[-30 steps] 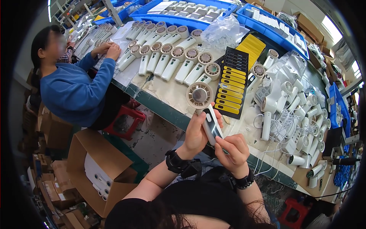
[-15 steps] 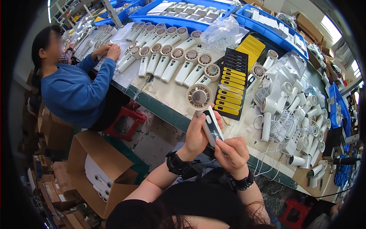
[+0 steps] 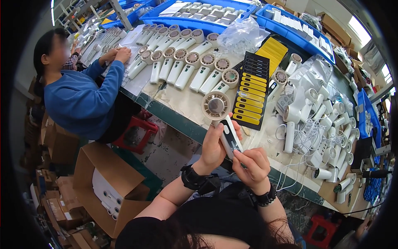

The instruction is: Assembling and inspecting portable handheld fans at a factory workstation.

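Observation:
My left hand (image 3: 214, 146) wraps round the white handle of a handheld fan (image 3: 216, 108), its round beige grille up and tilted away from me. A glossy black sticker (image 3: 233, 139) lies along the handle's front. My right hand (image 3: 252, 167) is closed, thumb and fingers pinching at the sticker's lower end beside the handle's base; whether it grips the handle too is hidden. Beyond the fan lies a black sheet of sticker strips (image 3: 250, 97), yellow in the lower rows and dark in the upper ones.
Rows of handheld fans (image 3: 192, 62) stretch along the bench's far left. Fans and white cables (image 3: 309, 143) crowd the right. Blue bins (image 3: 199, 20) line the back. A co-worker in a blue top (image 3: 83, 97) sits left, above an open cardboard box (image 3: 124, 166).
My right fingers have shifted very slightly up and left along the sticker's lower end. The fan and my left hand stay almost still.

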{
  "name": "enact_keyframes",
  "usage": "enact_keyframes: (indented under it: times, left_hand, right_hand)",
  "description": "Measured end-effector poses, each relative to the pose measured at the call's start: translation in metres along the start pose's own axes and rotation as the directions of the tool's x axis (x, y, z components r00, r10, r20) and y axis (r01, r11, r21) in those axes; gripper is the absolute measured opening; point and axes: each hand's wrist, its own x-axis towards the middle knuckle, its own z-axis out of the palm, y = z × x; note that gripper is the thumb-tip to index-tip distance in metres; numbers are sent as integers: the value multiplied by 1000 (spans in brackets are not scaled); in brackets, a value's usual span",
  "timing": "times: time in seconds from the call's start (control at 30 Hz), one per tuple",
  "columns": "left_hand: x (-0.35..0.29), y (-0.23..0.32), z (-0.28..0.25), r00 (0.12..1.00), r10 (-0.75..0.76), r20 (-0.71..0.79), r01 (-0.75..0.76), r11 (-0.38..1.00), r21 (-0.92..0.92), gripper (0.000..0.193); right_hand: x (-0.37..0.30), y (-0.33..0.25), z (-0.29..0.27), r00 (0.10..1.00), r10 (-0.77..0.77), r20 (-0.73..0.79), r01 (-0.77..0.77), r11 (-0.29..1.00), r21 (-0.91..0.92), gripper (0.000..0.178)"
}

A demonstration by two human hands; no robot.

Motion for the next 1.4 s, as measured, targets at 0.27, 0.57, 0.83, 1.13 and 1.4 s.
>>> enact_keyframes:
  times: [0.27,0.57,0.83,1.13,1.4]
  left_hand:
    - [0,-1,-1,999,20,-30,-21,1000,-22,44]
    - [0,-1,0,996,41,-81,-40,999,8,36]
    - [0,-1,-3,999,16,-50,-15,1000,10,35]
    - [-3,6,0,997,-66,30,63,995,76,50]
    - [-5,7,1,991,-57,118,49,997,65,57]
  right_hand:
    - [-1,-1,2,1000,-2,27,2,1000,4,35]
    - [-6,-4,9,999,-6,46,5,1000,17,34]
    - [-3,-10,7,1000,-7,29,7,1000,14,33]
    - [-2,-9,4,1000,15,6,-15,999,40,34]
    - [-2,-11,2,1000,31,8,-31,999,39,33]
